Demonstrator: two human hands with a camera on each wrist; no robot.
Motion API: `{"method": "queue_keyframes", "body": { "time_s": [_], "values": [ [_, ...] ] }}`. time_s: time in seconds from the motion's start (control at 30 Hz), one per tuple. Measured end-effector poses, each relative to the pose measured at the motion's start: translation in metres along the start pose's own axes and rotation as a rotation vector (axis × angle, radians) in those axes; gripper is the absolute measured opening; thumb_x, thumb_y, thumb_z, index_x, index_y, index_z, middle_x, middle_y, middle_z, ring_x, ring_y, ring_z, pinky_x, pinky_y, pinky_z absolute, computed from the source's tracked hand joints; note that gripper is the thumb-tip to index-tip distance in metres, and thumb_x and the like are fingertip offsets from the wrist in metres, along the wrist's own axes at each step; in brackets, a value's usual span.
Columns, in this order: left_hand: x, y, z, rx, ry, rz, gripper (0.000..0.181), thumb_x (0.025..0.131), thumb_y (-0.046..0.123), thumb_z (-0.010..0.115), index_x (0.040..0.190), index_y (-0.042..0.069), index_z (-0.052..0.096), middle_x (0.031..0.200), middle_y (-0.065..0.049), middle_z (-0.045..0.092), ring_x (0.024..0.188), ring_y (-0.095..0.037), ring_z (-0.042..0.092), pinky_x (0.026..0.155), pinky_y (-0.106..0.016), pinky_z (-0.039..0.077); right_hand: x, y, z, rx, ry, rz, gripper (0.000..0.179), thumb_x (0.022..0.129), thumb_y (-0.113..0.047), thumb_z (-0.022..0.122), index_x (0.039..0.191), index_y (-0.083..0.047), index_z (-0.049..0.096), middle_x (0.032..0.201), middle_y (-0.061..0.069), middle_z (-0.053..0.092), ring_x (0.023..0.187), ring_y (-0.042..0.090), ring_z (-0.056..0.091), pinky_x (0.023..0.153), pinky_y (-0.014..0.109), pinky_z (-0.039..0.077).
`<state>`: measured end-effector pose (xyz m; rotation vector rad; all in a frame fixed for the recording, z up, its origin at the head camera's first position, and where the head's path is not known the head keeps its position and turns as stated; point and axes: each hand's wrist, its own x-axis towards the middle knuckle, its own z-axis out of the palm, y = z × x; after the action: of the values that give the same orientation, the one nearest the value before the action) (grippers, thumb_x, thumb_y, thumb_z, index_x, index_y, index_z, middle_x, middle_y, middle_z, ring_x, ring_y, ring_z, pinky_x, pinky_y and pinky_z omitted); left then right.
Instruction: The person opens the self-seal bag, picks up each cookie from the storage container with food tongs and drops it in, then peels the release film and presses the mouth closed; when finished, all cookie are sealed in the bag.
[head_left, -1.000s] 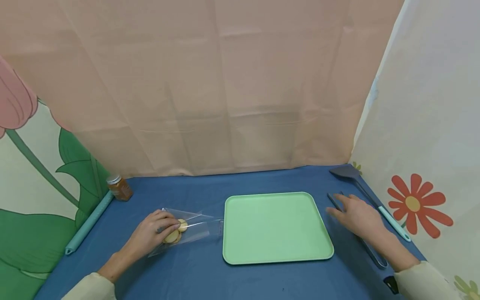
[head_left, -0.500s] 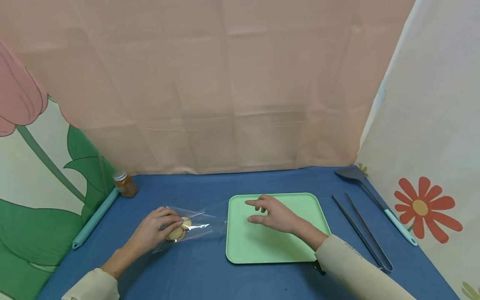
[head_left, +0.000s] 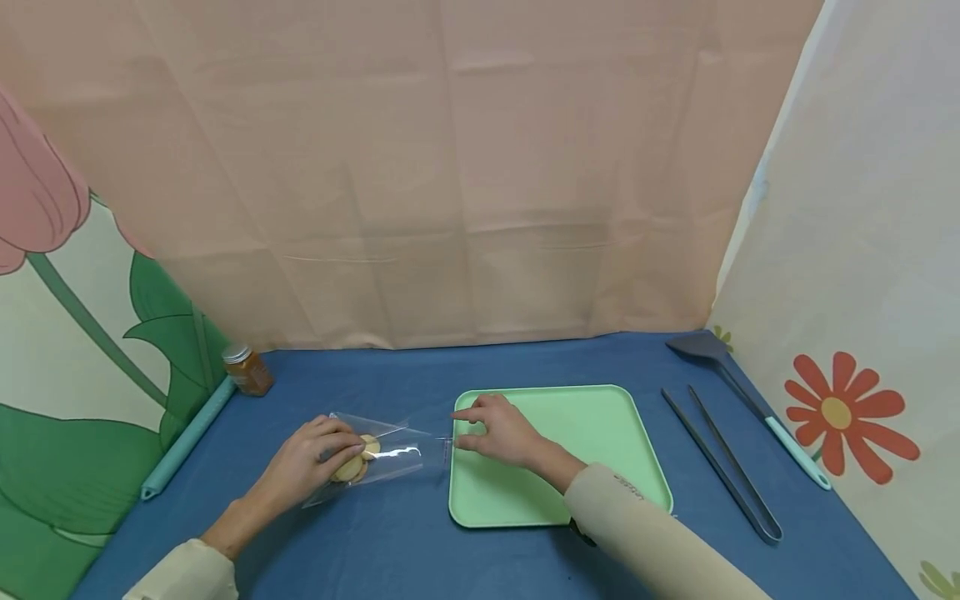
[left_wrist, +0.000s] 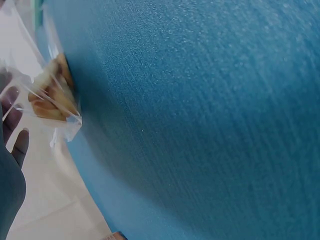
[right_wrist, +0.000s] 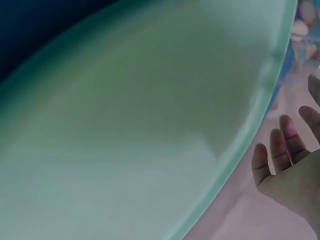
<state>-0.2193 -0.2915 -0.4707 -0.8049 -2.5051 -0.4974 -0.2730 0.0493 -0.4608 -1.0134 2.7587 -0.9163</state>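
Note:
A clear plastic bag (head_left: 405, 458) with several round, pale biscuits (head_left: 347, 472) inside lies on the blue cloth, left of a light green tray (head_left: 592, 425). My left hand (head_left: 306, 460) grips the bag at the end where the biscuits are. In the left wrist view the biscuits (left_wrist: 52, 95) show through the plastic beside my fingers. Over the tray's left edge is my right hand (head_left: 498, 432), fingers spread and holding nothing, close to the bag's other end. The right wrist view shows that hand (right_wrist: 292, 172) with its fingers loosely extended beyond the tray rim.
Black tongs (head_left: 720, 467) lie right of the tray. Farther right is a spatula (head_left: 750, 400) with a mint handle. At the back left stands a silver-lidded jar (head_left: 249, 372), with a rolled teal mat or tube (head_left: 187, 437) in front of it.
My right hand has moved left from the tongs, across the tray, to near the bag's end. My left hand stays on the bag.

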Motion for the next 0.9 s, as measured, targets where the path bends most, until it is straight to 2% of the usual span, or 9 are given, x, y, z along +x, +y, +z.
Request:
{"method": "queue_keyframes", "body": {
  "time_s": [0.17, 0.43, 0.7, 0.9],
  "values": [
    [0.001, 0.002, 0.0, 0.003, 0.0, -0.005, 0.011, 0.086, 0.016, 0.079, 0.094, 0.022, 0.08, 0.094, 0.016, 0.069, 0.087, -0.003, 0.055, 0.073, -0.029, 0.048, 0.007, -0.005, 0.008, -0.102, 0.013, -0.024, 0.04, 0.093, -0.037, 0.071, 0.128, -0.018, 0.071, 0.115, 0.004, 0.064, 0.105, 0.022, 0.053, 0.08, 0.031, 0.043],
    [0.0, 0.003, 0.001, 0.014, -0.006, -0.023, 0.01, 0.085, 0.017, 0.081, 0.093, 0.023, 0.08, 0.094, 0.017, 0.068, 0.089, -0.003, 0.055, 0.074, -0.031, 0.049, 0.012, -0.005, 0.019, -0.179, 0.03, -0.025, 0.033, 0.089, -0.036, 0.076, 0.118, -0.02, 0.076, 0.11, 0.003, 0.065, 0.097, 0.02, 0.051, 0.07, 0.025, 0.038],
    [-0.003, 0.001, 0.003, -0.005, 0.0, 0.003, 0.013, 0.082, 0.014, 0.082, 0.093, 0.02, 0.081, 0.094, 0.016, 0.068, 0.087, -0.002, 0.054, 0.071, -0.027, 0.048, 0.019, -0.008, 0.026, -0.224, 0.038, -0.015, 0.023, 0.09, -0.034, 0.076, 0.11, -0.024, 0.08, 0.105, 0.001, 0.063, 0.09, 0.015, 0.046, 0.066, 0.022, 0.033],
    [-0.004, 0.001, 0.004, -0.001, 0.009, 0.026, 0.015, 0.08, 0.013, 0.084, 0.093, 0.02, 0.082, 0.094, 0.014, 0.068, 0.087, -0.003, 0.054, 0.07, -0.026, 0.048, 0.027, -0.012, 0.025, -0.182, 0.07, 0.008, 0.013, 0.091, -0.031, 0.075, 0.1, -0.025, 0.082, 0.102, 0.0, 0.064, 0.088, 0.014, 0.048, 0.067, 0.022, 0.035]
  ]
}}
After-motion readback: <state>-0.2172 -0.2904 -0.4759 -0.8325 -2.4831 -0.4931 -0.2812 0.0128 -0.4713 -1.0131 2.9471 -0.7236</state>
